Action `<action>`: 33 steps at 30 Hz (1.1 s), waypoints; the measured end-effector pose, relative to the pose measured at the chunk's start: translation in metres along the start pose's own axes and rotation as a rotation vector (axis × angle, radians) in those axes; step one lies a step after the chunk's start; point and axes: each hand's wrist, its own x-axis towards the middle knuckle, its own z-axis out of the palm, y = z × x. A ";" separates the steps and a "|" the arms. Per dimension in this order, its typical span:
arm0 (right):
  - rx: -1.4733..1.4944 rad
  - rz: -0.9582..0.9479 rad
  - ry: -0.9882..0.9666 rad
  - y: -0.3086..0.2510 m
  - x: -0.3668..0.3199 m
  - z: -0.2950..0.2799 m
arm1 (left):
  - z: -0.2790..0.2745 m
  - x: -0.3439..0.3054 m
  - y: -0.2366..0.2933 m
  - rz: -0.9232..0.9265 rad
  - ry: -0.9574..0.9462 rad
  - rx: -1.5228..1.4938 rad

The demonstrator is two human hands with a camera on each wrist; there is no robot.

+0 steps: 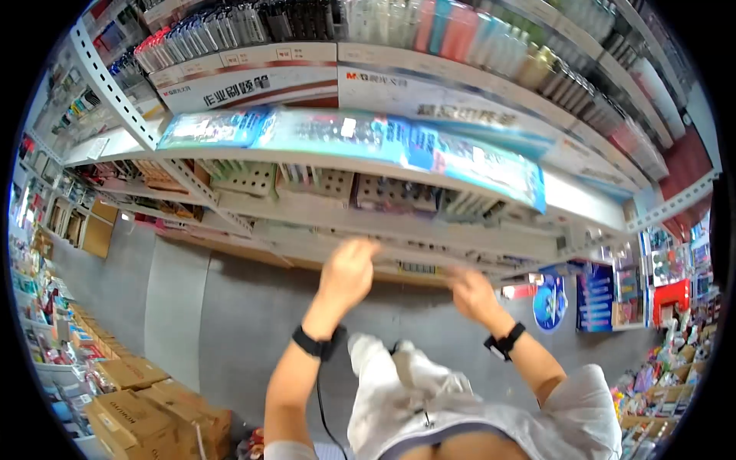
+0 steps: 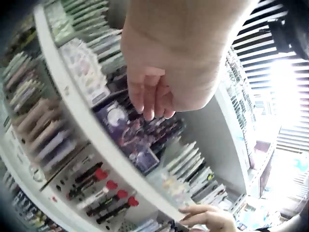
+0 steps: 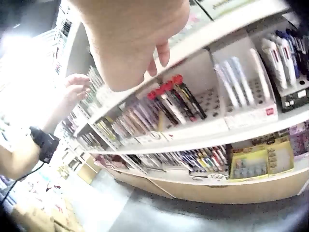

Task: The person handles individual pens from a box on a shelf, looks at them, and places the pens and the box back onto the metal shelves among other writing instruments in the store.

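Note:
My left hand hovers in front of the lower shelves in the head view, fingers loosely bent and nothing visible in them. In the left wrist view that hand hangs before a dark purple package, its fingertips hiding part of the items; whether it touches them I cannot tell. My right hand, blurred, is held to the right, near the shelf front. The right wrist view shows this hand relaxed above red-topped pens, with no object seen in it.
Blue packs lie along the upper shelf edge. A slotted post stands left. Cardboard boxes sit on the floor at lower left; a round blue sign and a blue display are at right.

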 end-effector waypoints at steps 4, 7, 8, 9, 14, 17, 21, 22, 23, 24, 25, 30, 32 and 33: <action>0.078 0.242 0.228 -0.032 0.050 -0.029 | -0.025 0.050 -0.002 0.061 0.097 0.008; 0.147 0.364 0.288 -0.051 0.075 -0.029 | -0.027 0.066 -0.013 -0.063 -0.062 0.100; 0.168 0.394 0.299 -0.056 0.084 -0.031 | -0.025 0.071 -0.014 -0.020 -0.085 0.145; 0.168 0.368 0.303 -0.061 0.091 -0.032 | -0.023 0.081 -0.017 0.029 -0.100 0.190; 0.217 0.371 0.319 -0.085 0.092 -0.028 | -0.002 0.103 -0.037 -0.049 -0.093 0.013; 0.236 0.381 0.331 -0.085 0.073 -0.029 | 0.002 0.120 -0.039 0.029 -0.245 0.205; 0.274 0.496 0.332 -0.090 0.062 -0.044 | 0.004 0.130 -0.037 -0.143 -0.411 0.326; 0.276 0.511 0.346 -0.089 0.062 -0.048 | 0.003 0.134 -0.036 -0.224 -0.459 0.354; 0.246 0.497 0.391 -0.088 0.061 -0.049 | 0.002 0.134 -0.037 -0.243 -0.425 0.325; 0.246 0.499 0.399 -0.088 0.060 -0.052 | 0.004 0.132 -0.042 -0.236 -0.427 0.329; 0.256 0.516 0.410 -0.087 0.059 -0.055 | 0.005 0.132 -0.047 -0.198 -0.420 0.309; 0.275 0.574 0.505 -0.080 0.052 -0.057 | 0.011 0.120 -0.065 -0.099 -0.293 0.193; 0.280 0.572 0.517 -0.078 0.053 -0.062 | 0.008 0.122 -0.067 -0.140 -0.357 0.218; 0.270 0.583 0.524 -0.077 0.052 -0.062 | 0.007 0.122 -0.068 -0.186 -0.420 0.239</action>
